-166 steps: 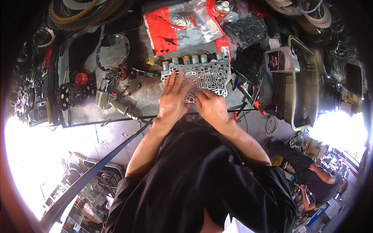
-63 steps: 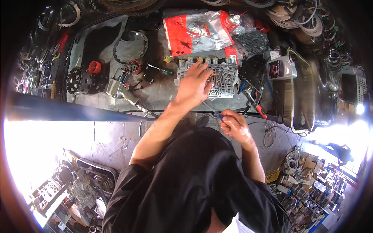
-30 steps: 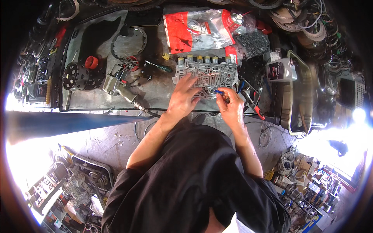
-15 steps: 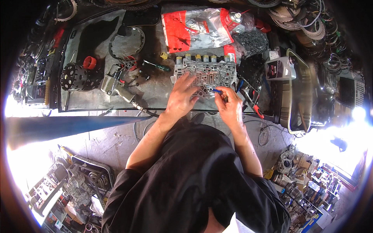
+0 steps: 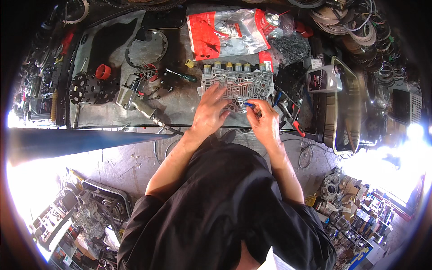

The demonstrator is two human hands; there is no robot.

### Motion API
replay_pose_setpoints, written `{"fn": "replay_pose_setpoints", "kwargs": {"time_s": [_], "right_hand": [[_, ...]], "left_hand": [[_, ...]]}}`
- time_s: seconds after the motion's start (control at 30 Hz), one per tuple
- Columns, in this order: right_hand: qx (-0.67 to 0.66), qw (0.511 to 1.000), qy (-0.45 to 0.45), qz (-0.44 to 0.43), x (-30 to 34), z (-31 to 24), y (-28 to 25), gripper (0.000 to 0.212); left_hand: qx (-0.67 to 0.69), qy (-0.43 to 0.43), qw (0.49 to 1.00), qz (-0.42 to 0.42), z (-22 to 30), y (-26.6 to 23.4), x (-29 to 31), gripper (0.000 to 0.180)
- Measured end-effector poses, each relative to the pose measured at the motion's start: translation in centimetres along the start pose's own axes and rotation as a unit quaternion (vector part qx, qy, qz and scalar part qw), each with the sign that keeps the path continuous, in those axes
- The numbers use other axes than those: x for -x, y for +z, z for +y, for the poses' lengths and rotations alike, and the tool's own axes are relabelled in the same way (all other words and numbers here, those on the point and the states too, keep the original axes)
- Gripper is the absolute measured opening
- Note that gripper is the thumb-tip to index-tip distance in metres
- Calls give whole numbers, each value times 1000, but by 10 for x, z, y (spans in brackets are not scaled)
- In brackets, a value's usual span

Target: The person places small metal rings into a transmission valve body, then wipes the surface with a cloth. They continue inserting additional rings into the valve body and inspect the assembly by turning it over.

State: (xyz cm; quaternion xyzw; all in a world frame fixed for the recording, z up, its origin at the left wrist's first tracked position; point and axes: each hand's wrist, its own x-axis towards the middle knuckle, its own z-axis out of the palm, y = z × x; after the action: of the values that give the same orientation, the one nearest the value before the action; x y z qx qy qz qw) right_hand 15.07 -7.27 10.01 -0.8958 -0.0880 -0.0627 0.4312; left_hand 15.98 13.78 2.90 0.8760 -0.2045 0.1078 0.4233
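Observation:
A silver metal valve body [image 5: 245, 85] with many channels lies on the bench near its front edge, a row of cylindrical solenoids [image 5: 230, 66] along its far side. My left hand [image 5: 210, 110] rests on its left part, fingers stretched over the channels and thumb apart. At the near right part of the valve body, my right hand [image 5: 264, 120] pinches a small blue tool [image 5: 248, 105], with the tip over the metal. Most of the tool's length is hidden in my fingers, so its exact kind does not show.
An air impact gun [image 5: 132, 96] with its hose lies to the left, near a green-handled screwdriver [image 5: 186, 77]. Behind the valve body is a red and clear plastic bag [image 5: 227, 33]. Red-handled pliers [image 5: 299, 128], a white bottle [image 5: 325, 79] and a metal pan [image 5: 344, 112] are on the right.
My right hand has shifted slightly left with the blue tool, whose angle has changed a little. My left hand stays almost where it was on the valve body.

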Motion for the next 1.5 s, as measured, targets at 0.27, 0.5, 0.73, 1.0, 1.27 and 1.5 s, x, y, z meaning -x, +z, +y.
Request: {"fn": "replay_pose_setpoints", "kwargs": {"time_s": [0.27,0.5,0.73,1.0,1.27,1.5], "right_hand": [[8,999,5,-31,-4,-1,5,24],[3,1000,4,-27,-5,-1,5,24],[2,1000,-7,-27,-5,0,5,24],[4,999,-8,-31,-7,-5,3,24],[10,999,-3,-39,-8,-10,-1,25],[18,999,-7,-43,-8,-10,-1,24]], "left_hand": [[8,2,1000,7,0,0,1,46],[15,6,1000,13,0,1,1,46],[10,2,1000,9,-1,2,1,48],[15,5,1000,14,-2,3,2,48],[14,9,1000,19,-3,4,3,49],[12,10,1000,18,-4,5,3,49]]}}
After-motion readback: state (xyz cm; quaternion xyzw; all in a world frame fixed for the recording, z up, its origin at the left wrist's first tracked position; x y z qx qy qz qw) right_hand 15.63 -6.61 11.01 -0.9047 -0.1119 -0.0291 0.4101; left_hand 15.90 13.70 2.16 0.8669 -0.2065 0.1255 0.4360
